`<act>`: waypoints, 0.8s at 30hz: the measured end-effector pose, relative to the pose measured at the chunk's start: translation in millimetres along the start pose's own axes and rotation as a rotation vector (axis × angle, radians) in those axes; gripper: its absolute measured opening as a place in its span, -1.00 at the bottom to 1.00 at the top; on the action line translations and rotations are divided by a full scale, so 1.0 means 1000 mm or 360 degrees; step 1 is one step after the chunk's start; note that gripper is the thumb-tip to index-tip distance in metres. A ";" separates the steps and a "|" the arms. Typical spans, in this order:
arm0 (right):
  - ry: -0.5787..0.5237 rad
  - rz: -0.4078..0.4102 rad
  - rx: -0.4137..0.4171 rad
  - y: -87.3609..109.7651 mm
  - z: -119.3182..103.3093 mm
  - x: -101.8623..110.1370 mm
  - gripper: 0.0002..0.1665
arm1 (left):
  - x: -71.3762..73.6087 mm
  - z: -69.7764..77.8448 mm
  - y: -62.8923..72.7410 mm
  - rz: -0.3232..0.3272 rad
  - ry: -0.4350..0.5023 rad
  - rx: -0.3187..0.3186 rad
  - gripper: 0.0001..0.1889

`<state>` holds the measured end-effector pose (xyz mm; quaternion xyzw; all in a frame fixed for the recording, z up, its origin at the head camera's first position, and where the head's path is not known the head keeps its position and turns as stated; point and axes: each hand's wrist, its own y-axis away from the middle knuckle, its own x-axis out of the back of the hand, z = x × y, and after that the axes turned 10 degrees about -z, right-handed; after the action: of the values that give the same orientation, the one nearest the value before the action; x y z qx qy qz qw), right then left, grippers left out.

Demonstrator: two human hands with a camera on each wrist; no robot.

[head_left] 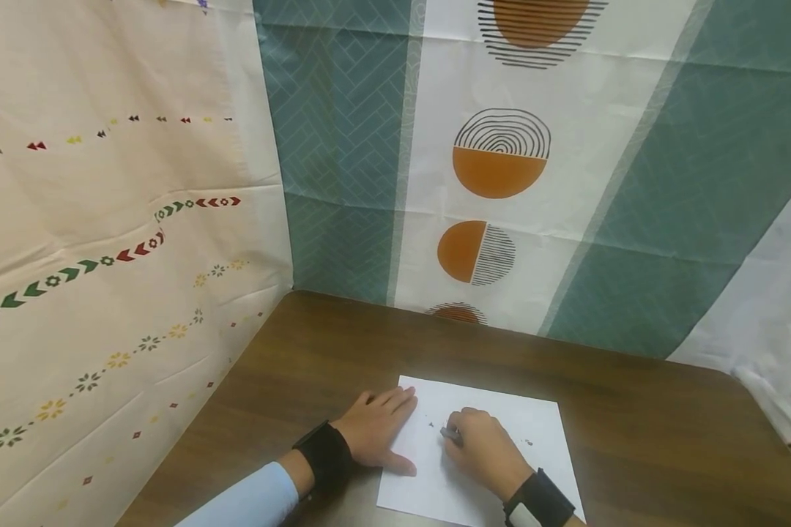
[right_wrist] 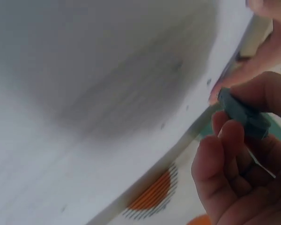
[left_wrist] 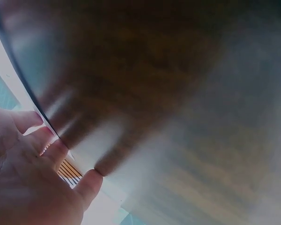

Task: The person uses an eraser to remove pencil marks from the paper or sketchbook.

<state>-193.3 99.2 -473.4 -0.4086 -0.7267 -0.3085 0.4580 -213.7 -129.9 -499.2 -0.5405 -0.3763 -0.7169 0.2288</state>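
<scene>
A white sheet of paper [head_left: 428, 490] lies on the brown table, with small dark crumbs [head_left: 529, 442] scattered over it. Spread across the sheet's left edge, my left hand [head_left: 377, 432] rests with fingers extended and thumb out on the paper. Over the middle of the sheet, my right hand [head_left: 486, 448] pinches a small dark grey eraser [head_left: 451, 437]. In the right wrist view the eraser [right_wrist: 243, 115] shows between thumb and fingers, close over the paper, where faint grey streaks [right_wrist: 131, 93] are visible.
The wooden table [head_left: 659, 432] extends around the paper. Behind it hangs a green and white curtain [head_left: 343, 146] with orange circles. A cream patterned cloth [head_left: 105, 241] runs along the left side, and white fabric [head_left: 764, 315] hangs at the right.
</scene>
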 end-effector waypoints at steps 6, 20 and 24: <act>0.0071 -0.0021 0.0217 -0.006 -0.009 -0.017 -0.92 | 0.001 0.000 0.001 0.0010 0.0005 -0.0026 0.15; 0.0106 -0.0009 0.0045 0.005 0.016 -0.013 -0.90 | 0.001 0.000 0.000 0.0030 0.0021 -0.0039 0.15; 0.0081 0.0024 -0.0179 0.019 0.039 -0.003 -0.86 | -0.002 -0.001 -0.001 0.0023 0.0019 -0.0031 0.16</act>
<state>-192.5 139.3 -490.6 -0.4313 -0.6931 -0.3558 0.4550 -214.6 -130.7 -501.7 -0.5411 -0.3640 -0.7220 0.2311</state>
